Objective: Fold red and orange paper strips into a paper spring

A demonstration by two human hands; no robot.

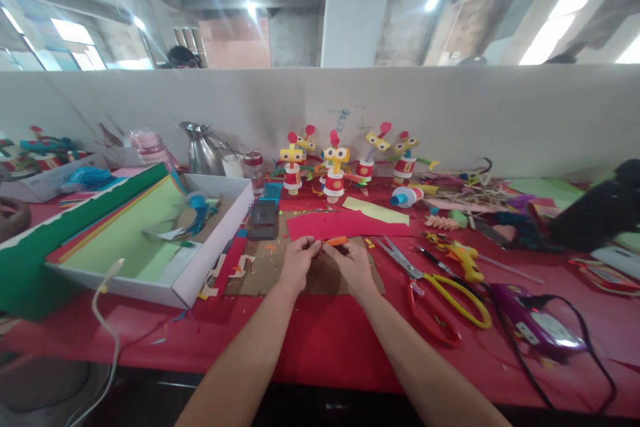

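Observation:
Between my two hands is a small orange strip (336, 241), apparently paper, held over a brown cardboard sheet (320, 278). My left hand (299, 261) pinches its left end with thumb and forefinger. The fingers of my right hand (353, 267) are closed on it from the other side, hiding its lower edge. Just beyond my fingertips lies a sheet of red paper (345, 223), with a pale yellow paper piece (377, 211) behind it. Yellow scraps (369, 243) lie right of my right hand.
Scissors (434, 290), a yellow glue gun (465, 260) and a purple device (537, 320) with a black cable lie to the right. Several paper-cup figures (334, 180) stand at the back. On the left is a white box (215, 230) with coloured paper; a dark blurred-out object (263, 220) lies beside it.

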